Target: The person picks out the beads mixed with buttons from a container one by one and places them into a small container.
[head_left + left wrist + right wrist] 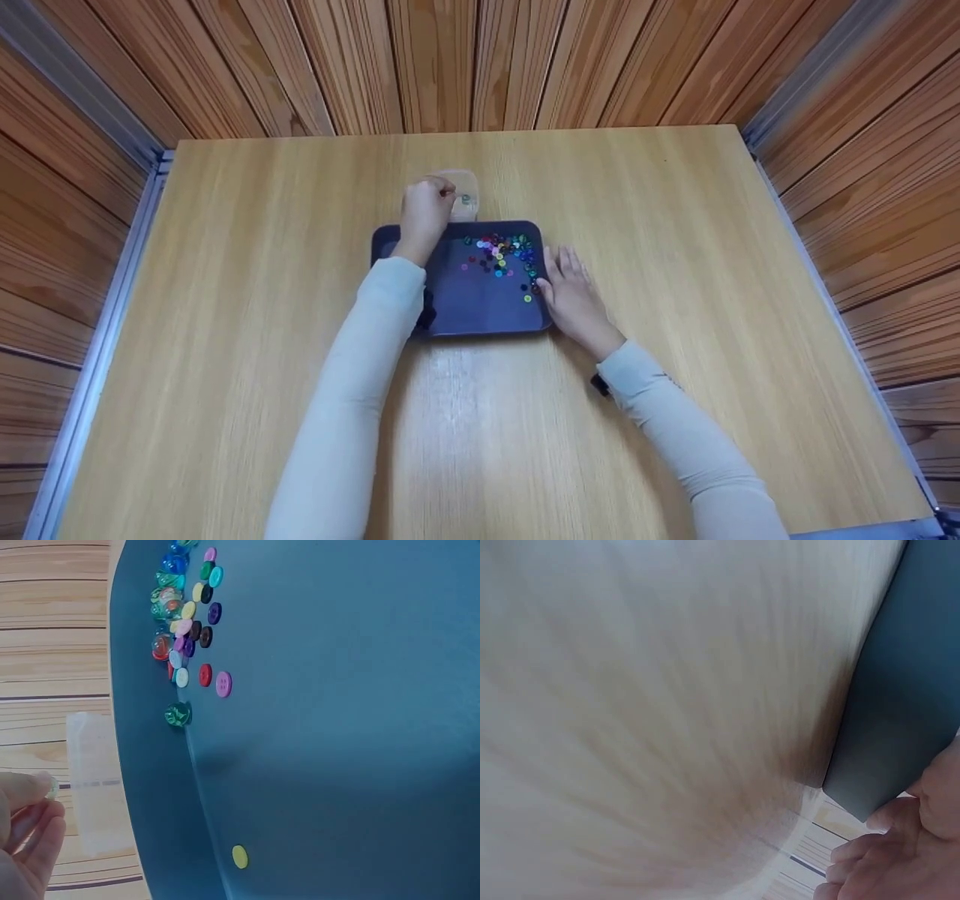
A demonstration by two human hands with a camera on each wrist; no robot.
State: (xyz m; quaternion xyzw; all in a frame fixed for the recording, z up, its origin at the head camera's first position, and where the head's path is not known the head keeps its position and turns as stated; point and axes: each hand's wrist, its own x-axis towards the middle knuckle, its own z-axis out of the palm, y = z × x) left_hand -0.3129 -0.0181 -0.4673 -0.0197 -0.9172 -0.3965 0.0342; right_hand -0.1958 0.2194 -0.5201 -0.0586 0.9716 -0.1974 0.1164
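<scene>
Head view, left hand (424, 212): reaching past the far rim of the tray, fingers curled over a clear container (459, 193); a small greenish marble visible just at the fingertips, at 3 o'clock of the hand
Head view, tray (480, 315): dark blue, at table centre; buttons and marbles (501, 253) clustered in its far right part, at 1 o'clock of the tray's middle; one yellow-green piece apart, near the right rim
Head view, right hand (571, 294): fingers straight and relaxed, flat on the table (675, 247) against the tray's right edge, at 3 o'clock of the tray; holding nothing
Left wrist view, left hand (26, 832): thumb and fingers pinching a small clear marble (51, 787) (pale, glassy), beside the clear container (94, 780); container touching the outer wall of the tray (337, 727)
Left wrist view, tray contents: buttons and marbles (187, 615) bunched along the rim at 11 o'clock; a green marble (178, 715) alone below them; a yellow button (239, 856) well apart at 6 o'clock
Right wrist view, right hand (900, 855): fingers loosely extended just beside the corner of the tray (900, 727); table blurred
</scene>
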